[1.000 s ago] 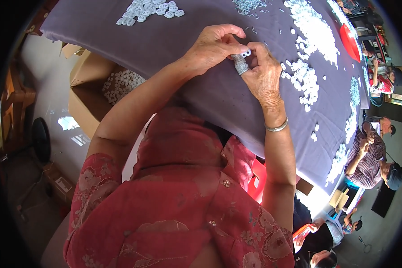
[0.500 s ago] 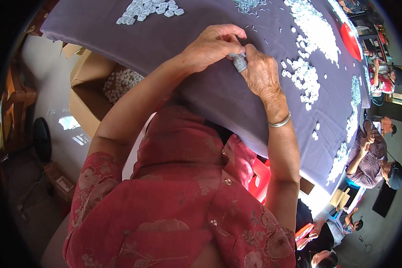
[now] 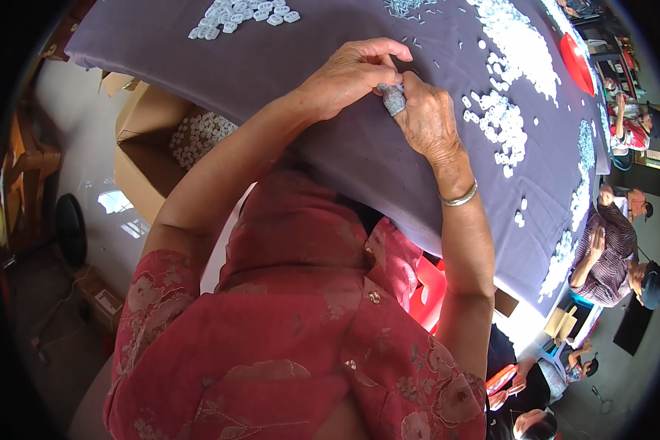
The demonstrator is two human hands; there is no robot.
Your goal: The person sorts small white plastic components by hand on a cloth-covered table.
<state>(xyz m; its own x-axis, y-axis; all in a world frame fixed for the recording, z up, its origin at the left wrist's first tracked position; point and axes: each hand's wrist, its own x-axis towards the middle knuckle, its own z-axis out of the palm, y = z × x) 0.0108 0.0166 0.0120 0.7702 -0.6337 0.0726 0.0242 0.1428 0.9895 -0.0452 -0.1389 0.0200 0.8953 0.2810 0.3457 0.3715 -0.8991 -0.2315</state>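
Observation:
Above the dark grey-purple cloth of the table [image 3: 330,143], my two hands meet at the fingertips. My left hand [image 3: 352,77] is pinched, thumb against my right fingertips, with its index finger arched above. My right hand [image 3: 431,116] is closed from the right side. A grey, glittery wrap [image 3: 394,101] sits around one of its fingers. Between the fingertips a tiny pale edge shows, too small and covered to name. Just right of my hands lie loose small white plastic pieces [image 3: 507,125], and above them small pale-blue pins [image 3: 411,9].
White oval pieces [image 3: 246,10] lie at the table's far left, and a large white heap [image 3: 521,51] at the far right beside a red dish [image 3: 577,64]. Left of my lap, an open cardboard box [image 3: 141,150] holds more pieces. Several people [image 3: 612,257] sit along the right.
My left index finger has shifted slightly right over the pinch. Both hands otherwise stay together at the same place. A co-worker in a striped shirt has moved their hands.

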